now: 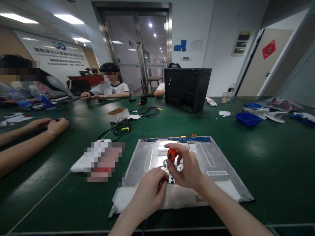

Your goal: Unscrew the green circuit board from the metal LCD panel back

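Here, a person's right hand (188, 167) grips one orange-and-black screwdriver (171, 154) between nearly closed fingers, above one flat metal panel (182, 193) on a green table (265, 170). The left hand (152, 188) curls its fingers low beside the tool; whether they pinch anything, one cannot tell.
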A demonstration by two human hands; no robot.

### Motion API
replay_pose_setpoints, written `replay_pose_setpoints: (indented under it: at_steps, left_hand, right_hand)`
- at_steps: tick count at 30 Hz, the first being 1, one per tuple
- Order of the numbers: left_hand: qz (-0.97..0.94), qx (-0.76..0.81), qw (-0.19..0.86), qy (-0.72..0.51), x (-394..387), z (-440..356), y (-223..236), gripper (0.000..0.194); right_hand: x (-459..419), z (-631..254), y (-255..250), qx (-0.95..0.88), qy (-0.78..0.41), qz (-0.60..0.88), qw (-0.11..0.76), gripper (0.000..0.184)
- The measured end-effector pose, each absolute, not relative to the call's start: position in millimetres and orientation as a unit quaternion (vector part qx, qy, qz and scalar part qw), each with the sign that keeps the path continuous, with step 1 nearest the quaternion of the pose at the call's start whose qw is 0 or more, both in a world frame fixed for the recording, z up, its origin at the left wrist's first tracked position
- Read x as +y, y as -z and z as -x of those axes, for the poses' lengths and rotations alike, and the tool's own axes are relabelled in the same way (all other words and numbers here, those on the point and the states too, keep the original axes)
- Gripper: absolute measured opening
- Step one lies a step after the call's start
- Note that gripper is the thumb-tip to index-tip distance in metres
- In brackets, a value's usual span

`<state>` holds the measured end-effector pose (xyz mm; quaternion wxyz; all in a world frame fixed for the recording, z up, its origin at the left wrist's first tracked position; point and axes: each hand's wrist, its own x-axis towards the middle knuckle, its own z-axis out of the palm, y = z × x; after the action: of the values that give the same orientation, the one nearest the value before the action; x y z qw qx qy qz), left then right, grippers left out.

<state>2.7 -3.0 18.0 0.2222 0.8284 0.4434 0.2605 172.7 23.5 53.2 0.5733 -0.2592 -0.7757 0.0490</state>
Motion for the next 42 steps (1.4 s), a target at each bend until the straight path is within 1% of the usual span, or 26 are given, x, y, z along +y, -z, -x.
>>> replay_pose_setpoints:
  at_steps: [11,17,20,27,34,42]
  left_hand:
    - [-0.825,0.446,0.224,-0.266,-2.5,-3.0,-17.3,0.016]
    - [-0.824,0.448,0.223,-0.265,-2.2,-3.8,-17.7,0.017]
    - [-0.822,0.450,0.225,-0.266,-2.7,-3.9,-19.7,0.015]
    - [-0.824,0.447,0.228,-0.264,-2.9,-3.3,-18.1,0.013]
    - [-0.824,0.450,0.228,-0.260,-3.5,-2.7,-18.9,0.017]
    - [-0.825,0.442,0.222,-0.272,-2.9,-3.1,-18.4,0.013]
  right_hand:
    - [27.3,-171.8,-49.9,-0.766,-0.055,0.245,0.592,0.038]
    - [25.8,-172.3,-52.2,-0.766,-0.024,0.259,0.588,0.032]
    - [24.4,-173.3,-53.5,-0.768,-0.017,0.267,0.581,0.033]
    - [23.2,-175.5,-55.8,-0.790,-0.039,0.246,0.560,0.045]
    - [26.1,-173.1,-51.7,-0.772,-0.025,0.251,0.584,0.040]
    - [24.4,-173.8,-56.1,-0.777,-0.025,0.244,0.580,0.037]
